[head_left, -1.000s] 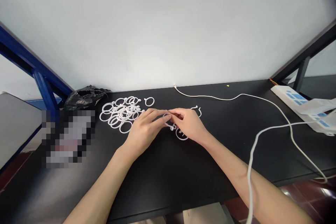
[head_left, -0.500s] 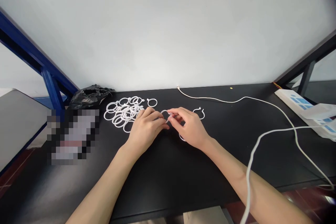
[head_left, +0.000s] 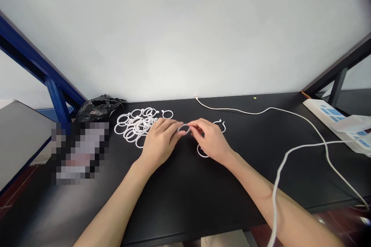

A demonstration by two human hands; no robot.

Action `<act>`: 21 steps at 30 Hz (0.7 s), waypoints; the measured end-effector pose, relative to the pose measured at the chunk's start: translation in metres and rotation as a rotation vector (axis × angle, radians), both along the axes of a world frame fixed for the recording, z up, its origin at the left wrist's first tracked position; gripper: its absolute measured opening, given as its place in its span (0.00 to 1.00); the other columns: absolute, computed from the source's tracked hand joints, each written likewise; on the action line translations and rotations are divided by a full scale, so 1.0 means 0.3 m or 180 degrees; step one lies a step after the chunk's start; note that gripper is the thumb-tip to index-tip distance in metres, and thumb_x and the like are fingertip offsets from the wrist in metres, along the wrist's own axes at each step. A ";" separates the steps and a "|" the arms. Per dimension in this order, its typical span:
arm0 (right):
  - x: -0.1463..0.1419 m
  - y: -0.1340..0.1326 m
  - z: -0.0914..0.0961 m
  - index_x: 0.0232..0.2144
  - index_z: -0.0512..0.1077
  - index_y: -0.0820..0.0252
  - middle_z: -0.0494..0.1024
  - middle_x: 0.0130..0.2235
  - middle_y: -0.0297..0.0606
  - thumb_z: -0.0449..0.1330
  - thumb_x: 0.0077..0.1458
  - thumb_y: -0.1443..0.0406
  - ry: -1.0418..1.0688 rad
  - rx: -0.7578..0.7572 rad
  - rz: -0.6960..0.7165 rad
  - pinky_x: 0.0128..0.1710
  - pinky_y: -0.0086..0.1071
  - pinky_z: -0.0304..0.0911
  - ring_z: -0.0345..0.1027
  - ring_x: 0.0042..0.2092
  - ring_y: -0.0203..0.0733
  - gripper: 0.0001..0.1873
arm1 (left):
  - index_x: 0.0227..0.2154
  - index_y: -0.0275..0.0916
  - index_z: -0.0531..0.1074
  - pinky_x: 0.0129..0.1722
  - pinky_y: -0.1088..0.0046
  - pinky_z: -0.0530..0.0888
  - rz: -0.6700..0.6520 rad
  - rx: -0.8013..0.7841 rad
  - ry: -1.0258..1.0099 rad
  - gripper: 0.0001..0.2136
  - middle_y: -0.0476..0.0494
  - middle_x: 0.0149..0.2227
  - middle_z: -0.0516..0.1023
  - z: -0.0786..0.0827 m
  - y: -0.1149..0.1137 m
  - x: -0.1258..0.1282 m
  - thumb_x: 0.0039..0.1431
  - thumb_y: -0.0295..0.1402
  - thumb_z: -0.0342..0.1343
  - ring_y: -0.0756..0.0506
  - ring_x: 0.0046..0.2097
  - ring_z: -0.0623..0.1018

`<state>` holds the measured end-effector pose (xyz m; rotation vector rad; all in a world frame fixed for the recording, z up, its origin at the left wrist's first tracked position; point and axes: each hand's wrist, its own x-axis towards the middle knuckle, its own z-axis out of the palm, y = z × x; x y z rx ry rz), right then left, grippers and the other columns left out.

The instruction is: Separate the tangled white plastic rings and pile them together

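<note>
Between my two hands, over the middle of the black table, is a white plastic ring (head_left: 183,125). My left hand (head_left: 162,137) pinches its left side between thumb and fingers. At the ring's right side, the thumb and fingertips of my right hand (head_left: 209,139) are closed on it; the fingertips hide that part. A heap of similar white rings (head_left: 131,135) lies just left of my left hand, with one ring (head_left: 167,114) apart behind it. Right of my right hand sits an opened ring (head_left: 223,126). Another ring (head_left: 202,155) is partly covered by that hand.
A white cable (head_left: 285,158) runs across the right side, passing over my right forearm. The white power strip (head_left: 321,114) lies at the right edge. At the back left is a crumpled black plastic bag (head_left: 98,107), with a blurred-out item (head_left: 82,152) in front of it.
The held ring has turned, and its loop now shows more fully between my hands. My left fingers have straightened along its side. Both hands stay in nearly the same place.
</note>
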<state>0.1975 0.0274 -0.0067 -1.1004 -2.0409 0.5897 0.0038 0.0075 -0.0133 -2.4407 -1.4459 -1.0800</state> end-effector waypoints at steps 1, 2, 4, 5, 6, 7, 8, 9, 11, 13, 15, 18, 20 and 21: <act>0.002 0.002 0.001 0.41 0.74 0.57 0.79 0.40 0.36 0.53 0.64 0.68 0.0005 0.0012 -0.0004 0.42 0.34 0.72 0.75 0.39 0.39 0.10 | 0.48 0.37 0.75 0.46 0.61 0.72 0.0219 0.0047 0.0064 0.13 0.41 0.45 0.81 -0.007 0.010 -0.004 0.67 0.36 0.51 0.41 0.46 0.74; 0.004 0.004 0.003 0.41 0.74 0.57 0.79 0.40 0.37 0.53 0.64 0.68 0.0012 0.0028 -0.0001 0.42 0.35 0.72 0.76 0.39 0.39 0.10 | 0.49 0.37 0.75 0.49 0.58 0.72 0.0445 0.0079 0.0174 0.14 0.40 0.48 0.80 -0.015 0.020 -0.008 0.68 0.36 0.50 0.38 0.49 0.74; 0.005 0.004 0.007 0.41 0.74 0.57 0.79 0.40 0.37 0.53 0.64 0.68 0.0019 0.0073 -0.0001 0.42 0.35 0.72 0.76 0.40 0.39 0.10 | 0.52 0.36 0.74 0.53 0.52 0.69 0.0822 0.0081 0.0473 0.16 0.38 0.52 0.78 -0.035 0.037 -0.017 0.68 0.36 0.48 0.34 0.54 0.72; 0.004 0.002 0.009 0.41 0.74 0.57 0.79 0.40 0.37 0.53 0.64 0.69 0.0007 0.0094 -0.0010 0.42 0.35 0.72 0.76 0.40 0.39 0.10 | 0.53 0.36 0.73 0.56 0.50 0.67 0.0955 0.0056 0.0625 0.17 0.38 0.53 0.78 -0.045 0.043 -0.021 0.68 0.37 0.47 0.32 0.56 0.71; 0.002 0.001 0.011 0.41 0.74 0.57 0.79 0.40 0.36 0.53 0.64 0.69 -0.0016 0.0114 -0.0026 0.42 0.35 0.72 0.76 0.40 0.39 0.10 | 0.53 0.35 0.73 0.58 0.47 0.65 0.1045 0.0023 0.0765 0.18 0.37 0.54 0.77 -0.054 0.046 -0.024 0.68 0.37 0.47 0.31 0.58 0.70; 0.000 -0.001 0.013 0.41 0.75 0.57 0.79 0.39 0.36 0.53 0.64 0.69 -0.0045 0.0132 -0.0044 0.41 0.35 0.72 0.75 0.39 0.39 0.10 | 0.53 0.35 0.73 0.59 0.45 0.62 0.1104 -0.0016 0.0880 0.18 0.36 0.54 0.77 -0.062 0.047 -0.026 0.68 0.37 0.47 0.30 0.59 0.69; -0.002 -0.003 0.015 0.42 0.75 0.56 0.79 0.39 0.36 0.53 0.64 0.69 -0.0075 0.0142 -0.0055 0.41 0.35 0.72 0.75 0.39 0.39 0.10 | 0.52 0.34 0.74 0.61 0.44 0.60 0.1149 -0.0051 0.0963 0.19 0.35 0.54 0.77 -0.069 0.046 -0.027 0.68 0.38 0.47 0.29 0.59 0.69; -0.003 -0.004 0.016 0.42 0.75 0.56 0.79 0.39 0.36 0.54 0.64 0.69 -0.0104 0.0144 -0.0062 0.41 0.34 0.71 0.75 0.38 0.38 0.10 | 0.51 0.32 0.75 0.62 0.44 0.59 0.1192 -0.0074 0.1014 0.19 0.34 0.53 0.77 -0.073 0.044 -0.029 0.68 0.38 0.47 0.29 0.59 0.69; -0.004 -0.005 0.017 0.43 0.75 0.56 0.79 0.40 0.36 0.54 0.64 0.69 -0.0150 0.0141 -0.0073 0.40 0.34 0.71 0.75 0.38 0.38 0.11 | 0.47 0.31 0.77 0.63 0.44 0.57 0.1285 -0.0075 0.1055 0.19 0.33 0.51 0.78 -0.077 0.041 -0.033 0.67 0.39 0.48 0.28 0.58 0.70; -0.002 -0.003 0.014 0.43 0.76 0.56 0.79 0.41 0.36 0.54 0.64 0.69 -0.0195 0.0134 -0.0093 0.40 0.34 0.71 0.75 0.38 0.38 0.11 | 0.42 0.30 0.78 0.64 0.44 0.56 0.1394 -0.0043 0.1065 0.18 0.31 0.48 0.79 -0.075 0.041 -0.040 0.66 0.39 0.49 0.28 0.57 0.70; 0.002 0.001 0.007 0.43 0.76 0.55 0.78 0.42 0.36 0.54 0.64 0.69 -0.0244 0.0135 -0.0122 0.39 0.33 0.70 0.74 0.39 0.38 0.12 | 0.39 0.29 0.79 0.64 0.43 0.56 0.1459 -0.0004 0.1030 0.17 0.30 0.46 0.79 -0.070 0.042 -0.048 0.64 0.38 0.51 0.27 0.57 0.70; 0.007 0.008 -0.004 0.43 0.77 0.54 0.77 0.42 0.35 0.55 0.64 0.69 -0.0292 0.0163 -0.0143 0.38 0.33 0.70 0.74 0.38 0.37 0.12 | 0.42 0.32 0.78 0.62 0.42 0.59 0.1336 0.0081 0.0702 0.14 0.32 0.49 0.78 -0.053 0.040 -0.048 0.64 0.34 0.50 0.28 0.58 0.69; 0.009 0.012 -0.008 0.43 0.77 0.54 0.77 0.41 0.35 0.56 0.64 0.69 -0.0275 0.0208 -0.0139 0.39 0.33 0.70 0.74 0.39 0.37 0.11 | 0.48 0.35 0.75 0.60 0.45 0.64 0.0982 0.0057 0.0385 0.14 0.36 0.50 0.78 -0.038 0.030 -0.033 0.65 0.33 0.50 0.32 0.57 0.69; 0.009 0.013 -0.008 0.43 0.77 0.54 0.78 0.41 0.35 0.56 0.63 0.69 -0.0242 0.0235 -0.0133 0.40 0.33 0.70 0.74 0.39 0.37 0.11 | 0.51 0.37 0.73 0.58 0.48 0.67 0.0748 -0.0002 0.0261 0.15 0.37 0.50 0.78 -0.030 0.022 -0.021 0.66 0.34 0.49 0.34 0.56 0.70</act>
